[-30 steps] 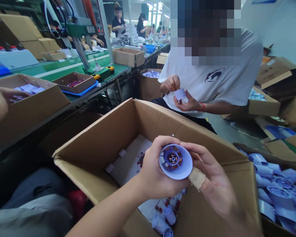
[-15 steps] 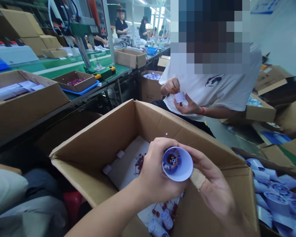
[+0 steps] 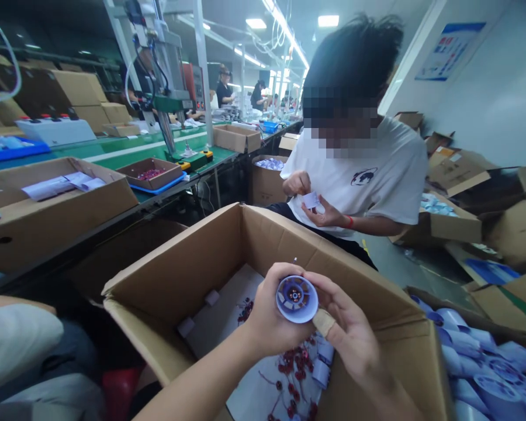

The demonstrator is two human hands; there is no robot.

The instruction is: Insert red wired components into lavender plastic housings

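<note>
Over the open cardboard box [image 3: 193,275] in front of us, we hold a white plastic lamp housing [image 3: 297,299] in both hands, its round open end facing the camera. Left hand [image 3: 272,316] wraps the body from the left, fingers curled around it. Right hand [image 3: 350,336] grips the right side, its thumb wearing a beige bandage [image 3: 323,321] pressed at the rim. The housing is cup-shaped with a smooth rim; inside we see radial ribs and a small round part with orange-brown bits at the centre, too small to tell further. The box has plain brown corrugated walls with the flaps folded out; its floor is lined with a white sheet carrying small dark-red components [image 3: 296,362] on thin leads and a few short white cylinders [image 3: 322,368]. At the right, another carton holds a heap of similar white housings [image 3: 477,362], smooth and conical. Opposite us, a person in a white T-shirt [image 3: 368,175] holds a small white piece [image 3: 311,200] in two hands. At the left, a green conveyor bench [image 3: 114,149] carries cardboard boxes and a press machine [image 3: 166,76].
</note>
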